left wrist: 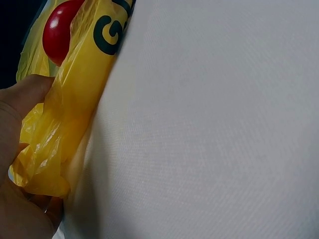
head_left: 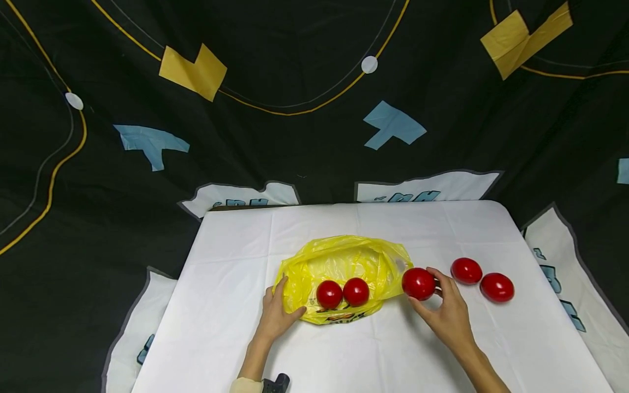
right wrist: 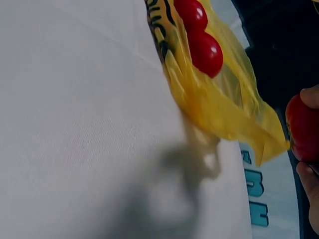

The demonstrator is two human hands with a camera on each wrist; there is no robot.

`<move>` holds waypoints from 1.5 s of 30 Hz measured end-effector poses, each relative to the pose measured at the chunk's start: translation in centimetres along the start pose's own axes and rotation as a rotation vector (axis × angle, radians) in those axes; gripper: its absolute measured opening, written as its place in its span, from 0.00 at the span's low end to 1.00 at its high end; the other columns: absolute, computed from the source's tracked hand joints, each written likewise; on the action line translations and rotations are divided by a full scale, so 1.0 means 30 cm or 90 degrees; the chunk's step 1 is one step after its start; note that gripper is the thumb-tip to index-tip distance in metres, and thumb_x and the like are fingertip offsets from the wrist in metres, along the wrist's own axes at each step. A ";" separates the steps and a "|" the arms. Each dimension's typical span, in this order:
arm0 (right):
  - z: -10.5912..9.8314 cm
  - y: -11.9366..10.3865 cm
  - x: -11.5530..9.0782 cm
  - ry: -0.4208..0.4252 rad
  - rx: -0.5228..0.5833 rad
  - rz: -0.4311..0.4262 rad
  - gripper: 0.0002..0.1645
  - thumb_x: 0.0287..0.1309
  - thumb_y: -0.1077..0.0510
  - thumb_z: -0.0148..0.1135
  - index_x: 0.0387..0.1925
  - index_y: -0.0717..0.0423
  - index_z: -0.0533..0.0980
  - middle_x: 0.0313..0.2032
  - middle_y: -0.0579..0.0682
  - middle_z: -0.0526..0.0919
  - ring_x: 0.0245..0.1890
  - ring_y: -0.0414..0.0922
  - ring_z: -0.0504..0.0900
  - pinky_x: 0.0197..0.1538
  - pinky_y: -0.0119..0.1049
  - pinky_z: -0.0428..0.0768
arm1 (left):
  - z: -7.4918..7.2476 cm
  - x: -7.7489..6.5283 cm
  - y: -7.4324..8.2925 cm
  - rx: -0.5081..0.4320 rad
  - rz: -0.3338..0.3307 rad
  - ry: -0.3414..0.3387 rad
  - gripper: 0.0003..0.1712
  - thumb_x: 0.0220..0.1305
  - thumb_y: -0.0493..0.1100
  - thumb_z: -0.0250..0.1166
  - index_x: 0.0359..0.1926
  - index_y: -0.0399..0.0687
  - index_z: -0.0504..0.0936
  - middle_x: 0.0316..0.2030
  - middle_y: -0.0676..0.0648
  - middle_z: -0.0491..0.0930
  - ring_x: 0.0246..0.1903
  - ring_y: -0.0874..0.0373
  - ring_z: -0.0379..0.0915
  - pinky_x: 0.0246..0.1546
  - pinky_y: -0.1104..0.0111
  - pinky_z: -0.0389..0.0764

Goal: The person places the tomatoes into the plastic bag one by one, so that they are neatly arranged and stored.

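While the left hand (head_left: 275,317) pinches the yellow bag (head_left: 339,265), the right hand (head_left: 449,315) holds a red tomato (head_left: 417,284) just by the bag's right end; two more tomatoes (head_left: 356,292) lie inside, to the left.

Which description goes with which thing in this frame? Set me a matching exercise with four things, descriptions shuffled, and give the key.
Things
1. Left hand
2. Right hand
3. Yellow bag
4. Rightmost red ball

Descriptions
A. lies open, with two red balls inside
B. rests on the white cloth, outside the bag
C. grips an edge of plastic
D. holds a single red ball

Pairs: 1-C, 2-D, 3-A, 4-B
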State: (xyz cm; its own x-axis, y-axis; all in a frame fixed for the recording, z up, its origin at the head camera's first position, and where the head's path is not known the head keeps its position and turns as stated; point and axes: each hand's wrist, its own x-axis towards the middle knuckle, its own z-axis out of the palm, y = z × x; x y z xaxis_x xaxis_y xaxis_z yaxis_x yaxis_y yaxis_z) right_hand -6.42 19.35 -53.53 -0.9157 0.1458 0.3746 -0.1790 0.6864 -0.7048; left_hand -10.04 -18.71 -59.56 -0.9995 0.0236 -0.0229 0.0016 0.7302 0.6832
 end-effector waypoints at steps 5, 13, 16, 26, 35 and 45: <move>0.036 -0.029 0.012 -0.019 0.018 -0.020 0.48 0.35 0.59 0.80 0.61 0.57 0.67 0.51 0.52 0.74 0.46 0.46 0.77 0.45 0.36 0.77 | 0.003 -0.001 -0.004 0.004 0.006 0.009 0.55 0.44 0.51 0.76 0.70 0.44 0.57 0.52 0.38 0.61 0.51 0.45 0.59 0.49 0.51 0.68; 0.112 -0.061 0.047 -0.062 0.045 -0.062 0.48 0.38 0.58 0.79 0.62 0.59 0.65 0.53 0.55 0.72 0.45 0.49 0.77 0.44 0.48 0.78 | 0.000 -0.003 -0.004 -0.002 -0.002 -0.001 0.55 0.45 0.51 0.76 0.70 0.46 0.56 0.53 0.37 0.61 0.52 0.44 0.59 0.50 0.51 0.67; 0.138 -0.068 0.058 -0.075 0.052 -0.069 0.48 0.39 0.58 0.78 0.62 0.59 0.65 0.53 0.56 0.72 0.45 0.51 0.77 0.44 0.50 0.78 | -0.001 -0.004 -0.002 0.000 -0.010 -0.009 0.55 0.45 0.51 0.75 0.71 0.46 0.56 0.53 0.38 0.61 0.52 0.45 0.59 0.50 0.52 0.67; 0.185 -0.093 0.087 -0.104 0.053 -0.063 0.49 0.37 0.58 0.79 0.62 0.57 0.65 0.54 0.57 0.71 0.47 0.51 0.76 0.47 0.49 0.78 | -0.004 -0.009 0.000 0.001 -0.018 -0.010 0.55 0.46 0.52 0.75 0.71 0.46 0.56 0.53 0.38 0.61 0.52 0.44 0.59 0.50 0.52 0.68; 0.233 -0.104 0.110 -0.131 0.064 -0.059 0.46 0.40 0.56 0.78 0.62 0.57 0.65 0.54 0.57 0.71 0.48 0.52 0.75 0.46 0.50 0.77 | -0.002 -0.002 -0.004 -0.002 -0.019 -0.011 0.55 0.45 0.52 0.75 0.71 0.47 0.56 0.54 0.38 0.61 0.53 0.45 0.59 0.51 0.51 0.68; 0.299 -0.120 0.134 -0.162 0.055 -0.048 0.46 0.41 0.55 0.77 0.62 0.58 0.65 0.54 0.57 0.72 0.51 0.53 0.74 0.49 0.54 0.75 | 0.001 -0.001 0.001 0.002 -0.015 -0.003 0.55 0.45 0.52 0.75 0.71 0.47 0.56 0.53 0.38 0.61 0.52 0.45 0.60 0.51 0.52 0.68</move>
State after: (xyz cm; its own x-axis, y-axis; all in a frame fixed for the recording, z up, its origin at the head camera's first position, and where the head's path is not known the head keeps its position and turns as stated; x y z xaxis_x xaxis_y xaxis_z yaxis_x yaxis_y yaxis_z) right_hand -12.68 11.09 -54.88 -0.9578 -0.0943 0.2716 -0.2694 0.6240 -0.7335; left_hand -10.00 -18.68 -59.57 -0.9991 0.0104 -0.0422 -0.0212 0.7323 0.6807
